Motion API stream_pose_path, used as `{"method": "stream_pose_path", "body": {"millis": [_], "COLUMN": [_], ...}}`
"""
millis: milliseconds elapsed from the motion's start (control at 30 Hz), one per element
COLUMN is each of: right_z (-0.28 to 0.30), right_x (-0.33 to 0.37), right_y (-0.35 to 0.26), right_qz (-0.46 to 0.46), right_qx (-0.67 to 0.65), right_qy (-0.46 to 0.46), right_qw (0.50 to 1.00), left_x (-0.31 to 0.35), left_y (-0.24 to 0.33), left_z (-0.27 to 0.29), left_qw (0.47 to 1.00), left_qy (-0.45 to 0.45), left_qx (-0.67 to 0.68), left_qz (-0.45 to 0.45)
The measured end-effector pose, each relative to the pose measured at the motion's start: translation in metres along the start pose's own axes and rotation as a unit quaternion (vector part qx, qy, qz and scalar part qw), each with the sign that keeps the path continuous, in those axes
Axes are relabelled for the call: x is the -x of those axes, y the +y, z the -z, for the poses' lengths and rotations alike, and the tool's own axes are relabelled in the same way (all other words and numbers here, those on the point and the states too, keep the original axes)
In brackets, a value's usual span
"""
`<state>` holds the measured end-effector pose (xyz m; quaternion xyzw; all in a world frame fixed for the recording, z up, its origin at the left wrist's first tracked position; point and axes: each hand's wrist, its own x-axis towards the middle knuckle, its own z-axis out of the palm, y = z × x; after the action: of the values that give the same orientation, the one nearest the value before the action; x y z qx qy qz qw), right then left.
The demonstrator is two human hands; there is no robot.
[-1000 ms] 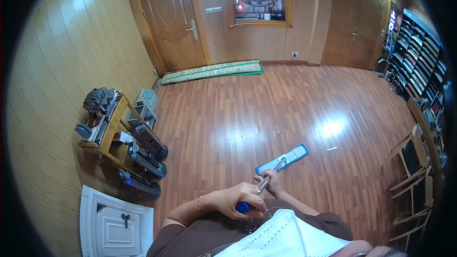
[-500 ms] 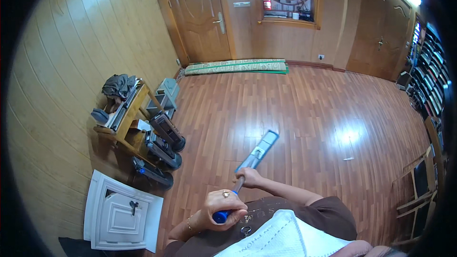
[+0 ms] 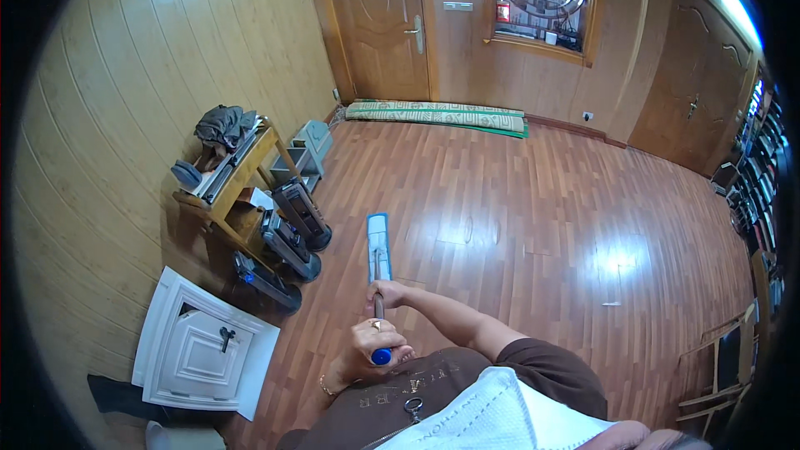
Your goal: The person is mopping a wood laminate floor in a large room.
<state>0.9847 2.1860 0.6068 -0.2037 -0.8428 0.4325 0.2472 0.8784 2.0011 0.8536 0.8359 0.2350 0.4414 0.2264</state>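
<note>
A flat mop (image 3: 378,237) with a blue-edged rectangular head lies on the wood-look floor (image 3: 500,183) in front of me. Its pole runs back towards my body and ends in a blue cap (image 3: 381,357). My left hand (image 3: 375,338), with a ring and a bracelet, is closed around the pole just by that cap. Further down the pole, nearer the mop head, my right hand (image 3: 386,293) is wrapped round it too. The right forearm reaches across in front of me.
On the left stand a wooden side table (image 3: 225,200) with dark cloth on top, several dark upright devices (image 3: 287,242) and a white panelled cabinet (image 3: 204,350). A rolled mat (image 3: 437,114) lies along the far wall. Wooden chairs (image 3: 729,346) are at the right.
The mop head has swung to the left and now points almost straight ahead. Both hands moved left with the pole and keep their grip. The view has shifted slightly.
</note>
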Motion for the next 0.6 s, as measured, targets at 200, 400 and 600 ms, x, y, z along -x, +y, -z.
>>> {"method": "stream_pose_path", "body": {"millis": [200,400,600], "right_z": [0.023,0.058,0.087], "right_x": [0.001,0.022,0.06], "right_y": [0.018,0.004,0.01], "right_qz": [-0.055,-0.073,-0.097], "right_qx": [0.072,0.12,0.156], "right_qy": [0.002,0.072,0.148], "right_qw": [0.996,0.987,0.972], "left_x": [-0.016,-0.037,-0.06], "left_y": [-0.017,-0.035,-0.052], "left_z": [-0.008,-0.009,-0.013], "left_qw": [1.0,0.997,0.978], "left_qy": [0.005,-0.051,-0.169], "left_qx": [0.017,0.066,0.11], "left_qz": [0.01,-0.005,-0.051]}}
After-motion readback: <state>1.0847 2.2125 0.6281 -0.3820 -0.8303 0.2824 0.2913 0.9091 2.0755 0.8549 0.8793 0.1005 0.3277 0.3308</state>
